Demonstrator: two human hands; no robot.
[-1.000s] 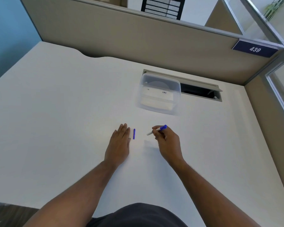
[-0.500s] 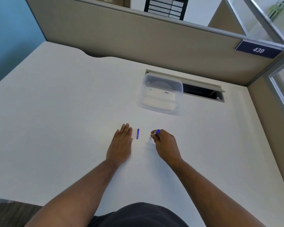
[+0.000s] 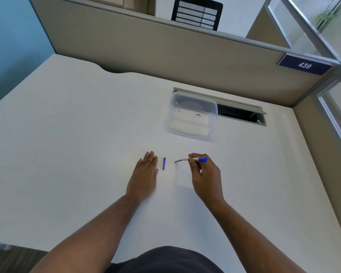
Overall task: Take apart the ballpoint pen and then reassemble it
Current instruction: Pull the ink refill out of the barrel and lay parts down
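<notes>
1. pinching the pen body [image 3: 193, 159] near its middle, the right hand [image 3: 206, 177] has thumb and fingertips closed around it; blue end plug points right, grey tip end left and slightly down toward the desk [image 3: 67, 154].
2. the tip looks to be at or just above the surface; too small and blurred to tell contact. a faint pale rectangle under it could be paper, not sure.
3. left hand [image 3: 144, 175] lies flat, palm down, fingers together, holding nothing. likely parked there as a steadying rest.
4. blue cap [image 3: 164, 163] lies loose on the desk between the two hands, just beside the left fingers, well apart from the pen body. set close so it is easy to reach for recapping.
5. judgement: cap is off, barrel appears otherwise in one piece; whether this is mid-disassembly or near the end cannot be told.
6. clear lidded container [image 3: 192, 117] sits farther back, near the cable slot [image 3: 240, 115], out of the working area.
</notes>
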